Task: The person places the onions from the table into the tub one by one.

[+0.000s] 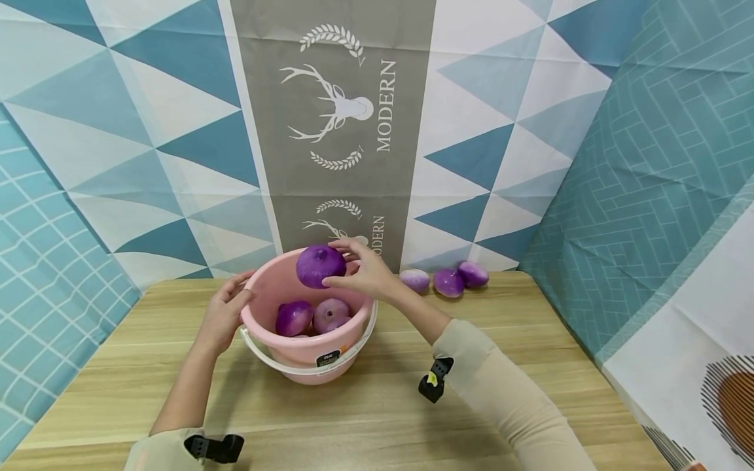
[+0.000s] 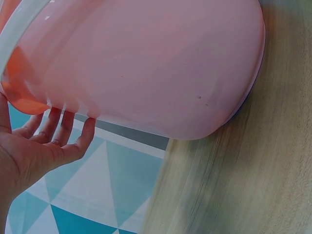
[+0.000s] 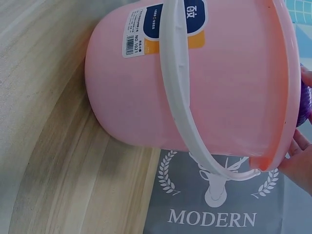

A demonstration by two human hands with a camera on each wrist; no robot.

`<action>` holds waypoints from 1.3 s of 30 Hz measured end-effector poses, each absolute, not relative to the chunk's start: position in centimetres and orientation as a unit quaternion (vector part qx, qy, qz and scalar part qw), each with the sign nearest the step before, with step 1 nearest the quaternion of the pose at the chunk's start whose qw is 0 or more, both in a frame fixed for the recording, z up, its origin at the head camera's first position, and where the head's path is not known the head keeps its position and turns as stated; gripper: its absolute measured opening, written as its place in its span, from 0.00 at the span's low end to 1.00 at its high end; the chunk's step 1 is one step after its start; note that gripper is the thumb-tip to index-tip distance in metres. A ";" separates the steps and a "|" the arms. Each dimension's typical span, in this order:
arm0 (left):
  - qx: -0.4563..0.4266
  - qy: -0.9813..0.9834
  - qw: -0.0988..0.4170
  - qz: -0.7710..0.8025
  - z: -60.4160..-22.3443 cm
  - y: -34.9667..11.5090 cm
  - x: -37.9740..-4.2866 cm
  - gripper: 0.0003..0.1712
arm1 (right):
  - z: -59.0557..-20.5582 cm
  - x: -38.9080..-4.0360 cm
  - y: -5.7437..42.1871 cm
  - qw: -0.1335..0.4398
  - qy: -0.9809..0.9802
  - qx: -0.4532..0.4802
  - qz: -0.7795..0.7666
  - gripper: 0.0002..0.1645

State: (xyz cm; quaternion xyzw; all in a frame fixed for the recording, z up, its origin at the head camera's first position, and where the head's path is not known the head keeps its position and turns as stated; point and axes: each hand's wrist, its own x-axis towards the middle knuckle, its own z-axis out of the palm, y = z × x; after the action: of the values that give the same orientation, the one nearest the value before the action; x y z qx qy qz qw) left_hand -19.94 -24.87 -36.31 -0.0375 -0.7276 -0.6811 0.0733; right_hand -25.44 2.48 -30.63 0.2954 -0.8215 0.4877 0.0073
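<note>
A pink bucket (image 1: 294, 353) stands on the table with its white handle (image 1: 321, 370) hanging across the front. My left hand (image 1: 224, 314) holds the bucket's left rim; in the left wrist view, its fingertips touch the outer wall. Over the bucket's mouth, my right hand (image 1: 366, 273) grips a purple onion (image 1: 320, 265) between thumb and fingers. Inside lie several more onions, among them a dark purple onion (image 1: 292, 318) and a paler onion (image 1: 331, 315). In the right wrist view, the held onion (image 3: 304, 102) is mostly hidden behind the bucket's rim.
Three onions rest at the table's back edge, right of the bucket: a pale onion (image 1: 415, 280), a purple onion (image 1: 449, 282) and another onion (image 1: 473, 274). Patterned cloth (image 1: 471, 131) hangs behind the wooden table (image 1: 353, 418) and along both sides.
</note>
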 end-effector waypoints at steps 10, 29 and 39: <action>-0.039 -0.727 0.074 -0.682 -36.4 -24.9 -20.0 0.24 | -30.7 -25.5 1.8 0.013 -0.820 0.300 0.487 0.40; -0.036 -0.722 0.073 -0.687 -36.3 -24.8 -20.0 0.25 | -30.5 -25.4 1.1 0.014 -0.828 0.302 0.471 0.40; -0.033 -0.727 0.072 -0.682 -36.3 -24.9 -20.0 0.25 | -30.7 -25.7 0.9 0.013 -0.831 0.304 0.466 0.40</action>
State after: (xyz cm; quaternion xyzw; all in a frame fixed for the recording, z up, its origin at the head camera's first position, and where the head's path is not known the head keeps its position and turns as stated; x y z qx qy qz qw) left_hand -20.00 -24.89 -36.35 -0.0331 -0.7268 -0.6822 0.0724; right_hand -25.66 0.94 -30.68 0.3037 -0.8307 0.4665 0.0129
